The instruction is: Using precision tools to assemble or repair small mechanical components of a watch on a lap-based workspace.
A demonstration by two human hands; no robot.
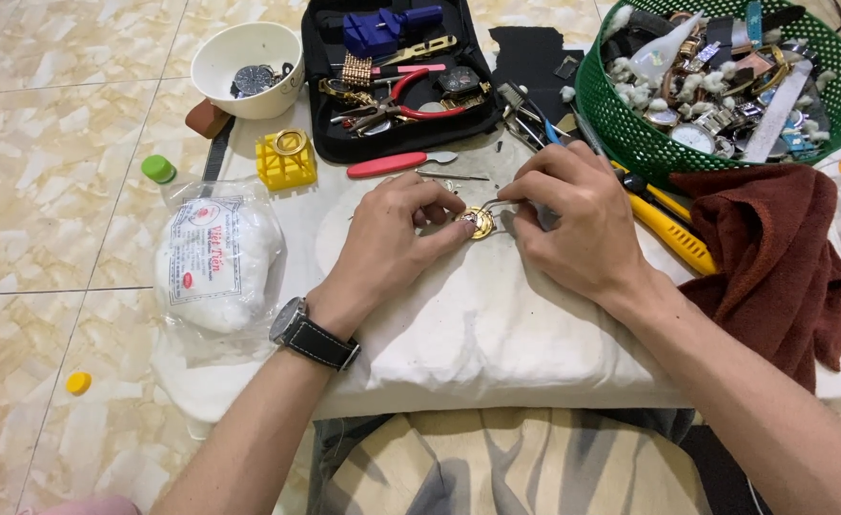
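Closest to the camera is a white cushion [497,334] lying across the person's lap, and both forearms come in over it. The left hand [392,234], with a black-strapped wristwatch [304,329] on its wrist, is curled with thumb and fingertips pinched on the left edge of a small gold watch case [479,223] sitting on the cushion's top. The right hand [573,219] is curled too, pinching thin metal tweezers [493,202] whose tip sits at the case's upper edge (can't tell whether it actually touches). So both hands are closed on something, not loose.

Off to the left on the tiled floor there's a plastic bag of cotton wool [215,267], a green cap [158,169] and a yellow cap [78,382]. On the right, a dark red cloth [773,257] hangs over the cushion edge with a yellow-handled tool [673,234] beside it.

Further back: a yellow case holder block [285,159], a red-handled tool [387,165], an open black tool case [392,76], a white bowl [247,67], and a green basket [630,133] piled with watches.
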